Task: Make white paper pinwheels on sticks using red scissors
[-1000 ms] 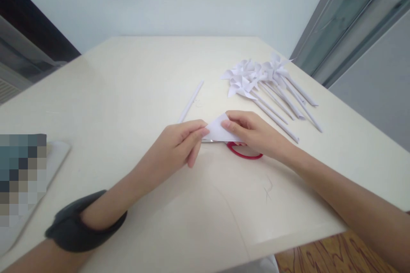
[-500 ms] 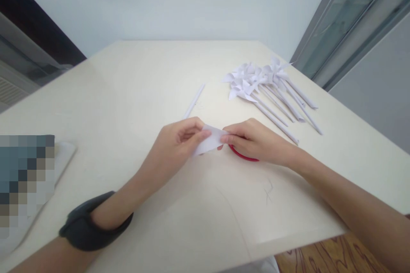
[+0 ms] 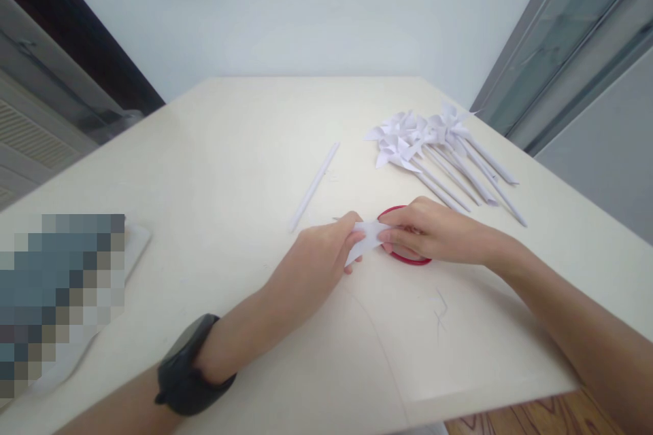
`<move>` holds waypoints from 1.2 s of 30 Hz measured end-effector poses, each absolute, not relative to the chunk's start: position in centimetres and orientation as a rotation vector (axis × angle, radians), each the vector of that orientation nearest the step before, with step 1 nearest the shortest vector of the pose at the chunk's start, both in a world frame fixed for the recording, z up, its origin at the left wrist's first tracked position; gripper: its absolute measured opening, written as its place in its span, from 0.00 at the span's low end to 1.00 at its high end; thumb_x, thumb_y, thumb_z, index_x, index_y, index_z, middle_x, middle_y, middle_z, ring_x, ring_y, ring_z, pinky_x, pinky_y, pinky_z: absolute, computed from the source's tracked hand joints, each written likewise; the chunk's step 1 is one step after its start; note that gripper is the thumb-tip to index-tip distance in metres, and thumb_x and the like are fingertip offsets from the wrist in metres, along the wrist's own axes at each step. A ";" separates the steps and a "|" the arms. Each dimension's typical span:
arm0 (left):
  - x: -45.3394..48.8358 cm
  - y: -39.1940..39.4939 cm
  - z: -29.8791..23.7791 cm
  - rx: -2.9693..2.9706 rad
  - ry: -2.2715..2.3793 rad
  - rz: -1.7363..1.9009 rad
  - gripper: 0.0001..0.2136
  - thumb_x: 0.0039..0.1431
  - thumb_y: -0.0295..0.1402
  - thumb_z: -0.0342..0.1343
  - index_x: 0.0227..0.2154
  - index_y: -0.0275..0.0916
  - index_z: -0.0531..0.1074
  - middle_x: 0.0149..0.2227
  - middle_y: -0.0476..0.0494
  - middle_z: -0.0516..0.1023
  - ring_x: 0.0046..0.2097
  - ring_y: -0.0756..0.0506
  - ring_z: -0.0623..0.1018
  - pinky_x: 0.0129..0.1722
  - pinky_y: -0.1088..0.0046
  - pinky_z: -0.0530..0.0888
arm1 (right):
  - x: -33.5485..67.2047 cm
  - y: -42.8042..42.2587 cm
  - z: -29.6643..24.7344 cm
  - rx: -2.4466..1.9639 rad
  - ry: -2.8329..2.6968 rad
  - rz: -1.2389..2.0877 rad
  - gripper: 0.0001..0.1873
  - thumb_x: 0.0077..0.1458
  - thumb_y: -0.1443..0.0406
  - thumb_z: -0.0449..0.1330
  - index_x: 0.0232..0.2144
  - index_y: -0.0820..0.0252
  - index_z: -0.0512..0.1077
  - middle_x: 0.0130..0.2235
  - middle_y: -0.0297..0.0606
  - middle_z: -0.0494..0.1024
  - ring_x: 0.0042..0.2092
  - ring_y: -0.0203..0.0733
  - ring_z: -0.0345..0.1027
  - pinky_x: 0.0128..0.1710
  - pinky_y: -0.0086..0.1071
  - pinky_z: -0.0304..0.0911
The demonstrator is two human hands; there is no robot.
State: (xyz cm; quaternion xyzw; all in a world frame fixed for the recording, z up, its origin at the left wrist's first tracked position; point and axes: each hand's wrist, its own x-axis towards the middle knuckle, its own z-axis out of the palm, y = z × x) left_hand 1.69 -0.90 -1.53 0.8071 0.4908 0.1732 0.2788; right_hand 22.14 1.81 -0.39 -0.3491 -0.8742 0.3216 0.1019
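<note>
Between my hands is a small piece of white paper [image 3: 366, 236], held just above the table. My left hand [image 3: 326, 251], with a black watch on its wrist, pinches the paper's left part between thumb and fingers. The fingers of my right hand [image 3: 433, 231] are closed on its right end. Beneath the right hand lie scissors with red handles [image 3: 411, 260]; the hands cover most of them, and a tip shows by the left hand. A rolled white paper stick [image 3: 313, 189] lies just beyond my left hand.
Several white paper pinwheels [image 3: 400, 143] on paper sticks are heaped at the right back of the table [image 3: 229, 149]. A pixelated flat object [image 3: 66, 285] rests at the left edge. Thin lines mark the tabletop near the front.
The view has shifted slightly. My left hand has turned further over the paper and come closer to the right hand. More of the red scissor handles and the paper stick shows.
</note>
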 end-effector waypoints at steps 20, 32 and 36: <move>0.8 -0.6 -1.2 1.792 1.298 0.797 0.11 0.63 0.41 0.42 0.33 0.42 0.66 0.16 0.57 0.61 0.16 0.53 0.61 0.16 0.78 0.59 | 22.5 1.8 0.4 -0.997 -2.192 1.542 0.11 0.59 0.60 0.52 0.35 0.61 0.70 0.29 0.36 0.74 0.28 0.32 0.63 0.28 0.27 0.58; 1.3 -0.4 -2.0 2.011 1.144 0.747 0.16 0.59 0.40 0.51 0.50 0.46 0.64 0.47 0.47 0.72 0.43 0.44 0.73 0.37 0.69 0.69 | 21.3 1.4 -0.8 -1.056 -2.060 1.359 0.09 0.56 0.63 0.56 0.27 0.61 0.68 0.20 0.29 0.68 0.22 0.29 0.56 0.22 0.25 0.52; 1.3 -0.4 -1.9 1.857 1.035 0.729 0.18 0.56 0.40 0.55 0.50 0.47 0.64 0.47 0.47 0.72 0.43 0.44 0.73 0.35 0.71 0.69 | 21.2 1.2 -0.3 -1.009 -2.047 1.345 0.05 0.55 0.65 0.57 0.27 0.60 0.68 0.21 0.29 0.69 0.24 0.30 0.60 0.24 0.24 0.54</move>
